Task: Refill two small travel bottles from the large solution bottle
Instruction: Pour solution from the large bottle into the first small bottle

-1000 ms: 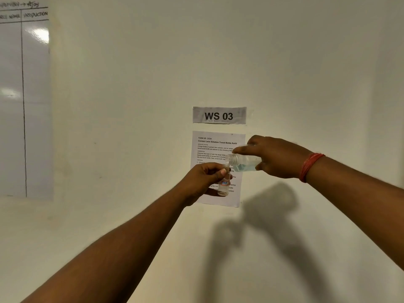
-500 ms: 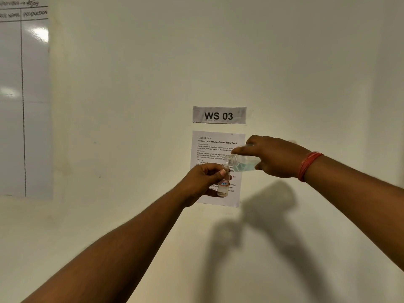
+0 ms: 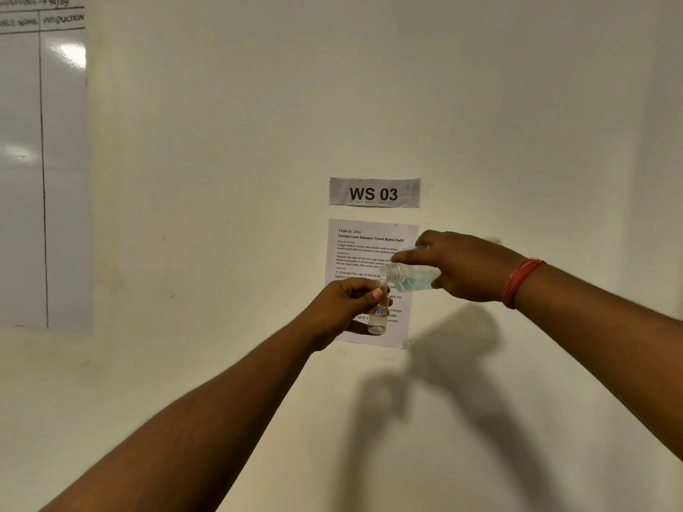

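The left hand [image 3: 345,306] grips a small travel bottle [image 3: 379,319] upright in mid-air; the right hand [image 3: 462,266] holds the large bottle [image 3: 410,277] tipped, mouth at its neck. Both look light, smooth, likely slippery when wet; gripping mid-body seems safest.

Pouring from large bottle into small travel bottle, both held up in front of wall.

L hand [image 3: 345,306] grips small travel bottle [image 3: 379,315] upright, a little clear liquid at bottom, red-edged label. R hand [image 3: 460,266] holds large solution bottle [image 3: 408,277] tipped on its side, mouth touching small bottle's neck, bluish liquid inside. Red thread band [image 3: 521,281] on R wrist. Behind: "WS 03" sign [image 3: 374,192], task sheet [image 3: 364,249], whiteboard [image 3: 42,160] far left.
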